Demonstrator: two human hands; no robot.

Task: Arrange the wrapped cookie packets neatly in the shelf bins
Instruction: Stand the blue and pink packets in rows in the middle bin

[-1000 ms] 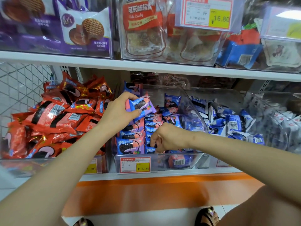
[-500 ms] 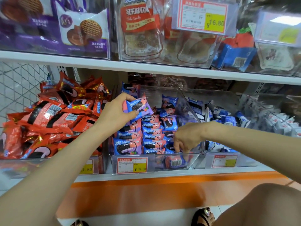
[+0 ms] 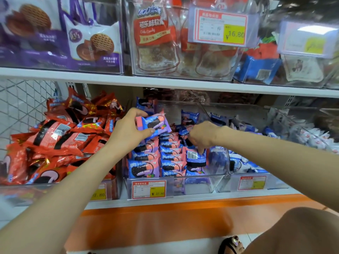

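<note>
A: Left hand (image 3: 128,132): its fingers and thumb cover the left end of the packet (image 3: 154,124). The print there is hidden.
B: Right hand (image 3: 203,136)?
A: Knuckles face the camera. The fingertips are mostly tucked out of sight on the barcode packet (image 3: 195,159) it pinches.
B: Tags?
A: Middle tag (image 3: 149,189): price soft, small print unreadable. Left tag (image 3: 99,194): the forearm hides the first digit. Right tag (image 3: 252,182): smeared. Top-right tag (image 3: 310,40): washed out by glare.
B: Far-right bin (image 3: 311,132)?
A: The packets are a blur, no brand legible.
B: Bottom edge?
A: The foot (image 3: 232,244) and the knee (image 3: 302,231) are both cut off by the frame.
</note>
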